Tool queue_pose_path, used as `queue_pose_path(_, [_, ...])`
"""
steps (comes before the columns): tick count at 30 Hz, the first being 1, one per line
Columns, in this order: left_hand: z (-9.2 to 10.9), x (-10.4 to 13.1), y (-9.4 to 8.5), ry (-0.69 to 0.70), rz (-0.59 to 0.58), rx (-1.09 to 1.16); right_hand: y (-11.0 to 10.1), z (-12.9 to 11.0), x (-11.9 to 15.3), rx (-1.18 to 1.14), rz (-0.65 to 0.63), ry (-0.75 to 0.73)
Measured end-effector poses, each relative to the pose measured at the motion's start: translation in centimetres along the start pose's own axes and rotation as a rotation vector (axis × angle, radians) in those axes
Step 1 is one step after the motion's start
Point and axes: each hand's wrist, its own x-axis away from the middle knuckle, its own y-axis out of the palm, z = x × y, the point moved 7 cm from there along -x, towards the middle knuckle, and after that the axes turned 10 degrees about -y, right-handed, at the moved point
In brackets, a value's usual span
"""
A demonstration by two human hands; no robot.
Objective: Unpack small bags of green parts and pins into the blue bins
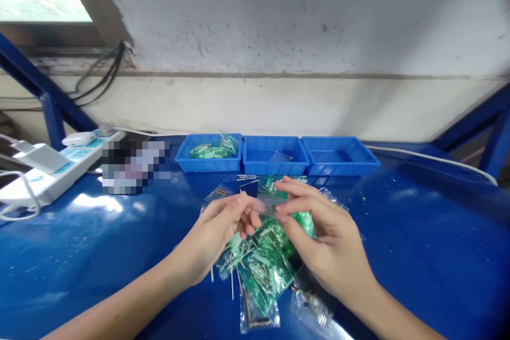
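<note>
A small clear plastic bag (270, 203) is stretched between my two hands above a pile of bags. My left hand (229, 218) pinches its left end between thumb and fingers. On the right side, my right hand (319, 223) has thumb and fingertips on the bag's other end. Something small and dark shows inside the bag, too small to make out. Below lies the pile of green bags (265, 268), with thin metal rods around it. A clear bag with brown screw-like pieces (257, 321) lies at the near edge of the pile.
Three blue trays stand along the wall: the left tray (209, 166) holds green bags, the middle tray (274, 166) a clear bag, and the right tray (342, 168) nothing visible. A white power strip (51, 178) with plugs lies at left, beside a pixelated object (131, 167).
</note>
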Motion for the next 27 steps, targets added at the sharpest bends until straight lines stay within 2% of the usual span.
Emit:
queue_pose_path(2, [-0.2,-0.1,-0.1,-0.044,0.009,0.034,0.3,-0.6,0.1,0.079,-0.043,-0.088])
queue_pose_path(4, [0.0,-0.2,-0.3,-0.044,0.044,-0.021,0.4,-0.8,0.3,0.134,-0.06,-0.098])
queue_pose_path(8, [0.2,-0.1,-1.2,-0.006,0.157,-0.11,0.2,0.5,0.5,0.132,-0.058,0.08])
queue_pose_path(11, [0.4,0.1,-1.5,0.042,0.201,-0.171,0.6,1.7,0.5,-0.005,-0.083,0.245])
queue_pose_path(15, [1.0,0.3,-1.1,0.096,0.193,-0.252,1.6,2.8,1.0,-0.259,-0.097,0.464])
queue_pose_path(19, [1.8,0.6,-0.4,0.214,0.205,-0.424,2.3,2.9,1.3,-0.528,-0.065,0.589])
queue_pose_path(23, [2.5,1.2,0.4,0.396,0.241,-0.62,2.4,2.5,0.9,-0.719,-0.037,0.563])
queue_pose_path(25, [2.7,1.3,0.3,0.427,0.269,-0.643,1.8,2.5,0.7,-0.65,0.005,0.496])
queue_pose_path(27, [2.9,1.3,-0.3,0.418,0.313,-0.687,1.0,2.5,0.5,-0.48,0.064,0.396])
